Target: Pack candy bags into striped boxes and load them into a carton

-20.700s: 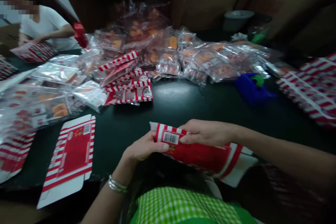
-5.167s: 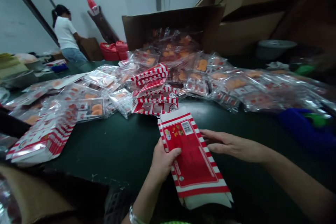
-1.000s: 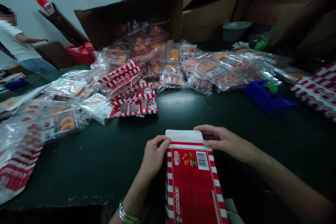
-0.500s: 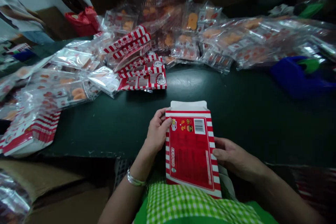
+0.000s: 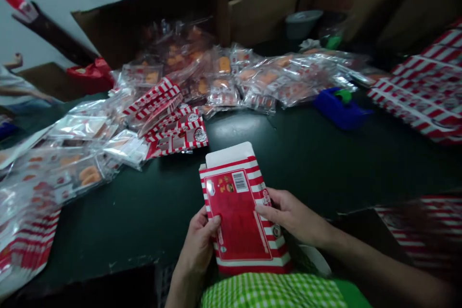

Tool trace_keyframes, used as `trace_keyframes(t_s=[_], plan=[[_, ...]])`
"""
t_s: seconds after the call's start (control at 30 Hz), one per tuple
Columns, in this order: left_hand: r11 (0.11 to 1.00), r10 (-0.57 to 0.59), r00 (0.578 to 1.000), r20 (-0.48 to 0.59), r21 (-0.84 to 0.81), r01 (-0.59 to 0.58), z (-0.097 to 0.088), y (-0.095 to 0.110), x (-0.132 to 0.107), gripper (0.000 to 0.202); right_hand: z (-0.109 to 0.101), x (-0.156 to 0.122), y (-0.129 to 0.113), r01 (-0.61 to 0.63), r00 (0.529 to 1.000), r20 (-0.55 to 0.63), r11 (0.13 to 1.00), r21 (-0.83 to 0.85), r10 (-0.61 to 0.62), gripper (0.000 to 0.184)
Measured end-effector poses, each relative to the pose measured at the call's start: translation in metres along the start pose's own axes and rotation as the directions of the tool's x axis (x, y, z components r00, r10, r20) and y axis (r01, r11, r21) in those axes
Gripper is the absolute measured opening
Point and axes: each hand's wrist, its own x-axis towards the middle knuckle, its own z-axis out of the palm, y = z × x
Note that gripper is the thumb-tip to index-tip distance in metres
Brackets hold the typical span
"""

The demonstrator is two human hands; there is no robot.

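Observation:
Between both hands I hold a red-and-white striped carton (image 5: 238,221), its red back panel with a barcode facing up. The white end flap at its far end stands open. My left hand (image 5: 199,238) grips the left edge low down, thumb on the panel. My right hand (image 5: 285,211) is closed around the right side, thumb on the top and fingers behind. Beyond the carton, a few flattened striped cartons (image 5: 176,134) lie on the dark green table (image 5: 151,202), against clear packets (image 5: 224,86) of orange pieces.
A blue tape dispenser (image 5: 341,108) sits to the right. Striped cartons are stacked at far right (image 5: 426,86), with more cartons (image 5: 32,240) at left. A large cardboard box (image 5: 151,14) and a grey tub (image 5: 303,24) stand behind. Part of another person (image 5: 16,84) shows at far left.
My left hand has slid down the carton's left edge. The carton has tilted, now showing its right side and bottom, and looks opened out. The view has turned right.

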Motion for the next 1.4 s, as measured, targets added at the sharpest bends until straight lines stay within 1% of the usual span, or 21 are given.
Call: trace_keyframes(t_s=[0.1,0.2,0.27,0.3,0.37,0.43,0.53,0.6,0.67,0.77,0.87,0.9,0.93,1.0,1.07,1.13,1.2,1.23,1.3,1.37,1.4], plan=[[0.993,-0.029,1.000,0.008,0.111,0.028,0.002,0.012,0.012,0.045,-0.001,0.007,-0.007,0.030,1.000,-0.004,1.000,-0.004,-0.030,0.036],[0.979,0.047,0.999,-0.010,0.197,-0.044,0.005,0.022,0.027,0.057,-0.005,0.010,-0.009,0.034,0.999,0.013,0.999,0.024,-0.034,0.040],[0.975,0.100,0.994,-0.038,0.205,-0.091,0.008,0.025,0.035,0.071,-0.009,0.008,-0.006,0.014,1.000,0.014,0.998,0.065,-0.015,0.044],[0.976,0.099,0.995,-0.032,0.196,-0.090,0.010,0.024,0.038,0.076,-0.011,0.006,-0.004,-0.002,1.000,0.007,0.996,0.088,0.002,0.045],[0.984,0.048,0.999,0.024,0.170,-0.051,0.013,0.021,0.040,0.080,-0.016,0.000,0.004,-0.050,0.999,-0.010,0.988,0.145,0.052,0.048],[0.990,-0.009,0.994,0.109,0.141,-0.007,0.015,0.015,0.039,0.077,-0.021,-0.008,0.015,-0.115,0.993,-0.001,0.969,0.218,0.118,0.050],[0.993,-0.014,0.974,0.225,0.120,-0.014,0.016,0.008,0.039,0.065,-0.026,-0.022,0.029,-0.183,0.982,0.010,0.925,0.332,0.190,0.051],[0.994,-0.003,0.958,0.287,0.106,-0.029,0.017,0.005,0.041,0.053,-0.027,-0.028,0.035,-0.190,0.978,-0.011,0.904,0.383,0.210,0.052],[0.996,-0.024,0.950,0.311,0.089,-0.004,0.019,0.005,0.043,0.044,-0.028,-0.032,0.038,-0.190,0.975,-0.031,0.892,0.410,0.222,0.055],[0.990,-0.051,0.964,0.262,0.144,0.014,0.022,0.004,0.034,0.042,-0.030,-0.037,0.039,-0.196,0.967,-0.065,0.887,0.418,0.244,0.063],[0.956,-0.036,0.979,0.203,0.292,-0.025,0.023,-0.002,0.008,0.045,-0.031,-0.044,0.036,-0.196,0.951,-0.149,0.902,0.384,0.270,0.073],[0.954,-0.053,0.979,0.197,0.299,-0.008,0.022,-0.005,-0.002,0.046,-0.032,-0.046,0.035,-0.201,0.946,-0.167,0.907,0.369,0.278,0.075],[0.962,-0.091,0.976,0.199,0.270,0.035,0.019,-0.008,-0.010,0.047,-0.032,-0.047,0.034,-0.209,0.943,-0.174,0.912,0.353,0.283,0.075],[0.978,-0.181,0.957,0.227,0.141,0.152,0.011,-0.013,-0.021,0.043,-0.032,-0.047,0.031,-0.228,0.944,-0.160,0.919,0.321,0.290,0.073],[0.970,-0.242,0.926,0.290,0.060,0.235,0.002,-0.013,-0.022,0.041,-0.031,-0.044,0.030,-0.235,0.948,-0.145,0.928,0.288,0.285,0.069],[0.968,-0.247,0.906,0.343,0.128,0.216,-0.004,-0.004,-0.013,0.038,-0.030,-0.040,0.030,-0.233,0.954,-0.123,0.935,0.268,0.273,0.065],[0.964,-0.193,0.920,0.342,0.239,0.113,-0.003,0.010,0.003,0.040,-0.028,-0.036,0.031,-0.216,0.966,-0.082,0.940,0.264,0.245,0.063],[0.962,-0.140,0.940,0.312,0.266,0.055,0.000,0.018,0.013,0.046,-0.027,-0.034,0.031,-0.202,0.973,-0.059,0.944,0.261,0.225,0.064],[0.974,-0.021,0.979,0.204,0.224,-0.026,0.010,0.027,0.035,0.063,-0.027,-0.032,0.033,-0.179,0.982,-0.020,0.952,0.248,0.190,0.066],[0.989,0.047,0.993,0.111,0.132,-0.062,0.021,0.027,0.055,0.074,-0.030,-0.031,0.033,-0.184,0.982,-0.003,0.955,0.233,0.190,0.072],[0.993,0.061,0.994,0.094,0.094,-0.070,0.025,0.025,0.062,0.077,-0.033,-0.031,0.031,-0.192,0.980,-0.013,0.955,0.226,0.200,0.076]])
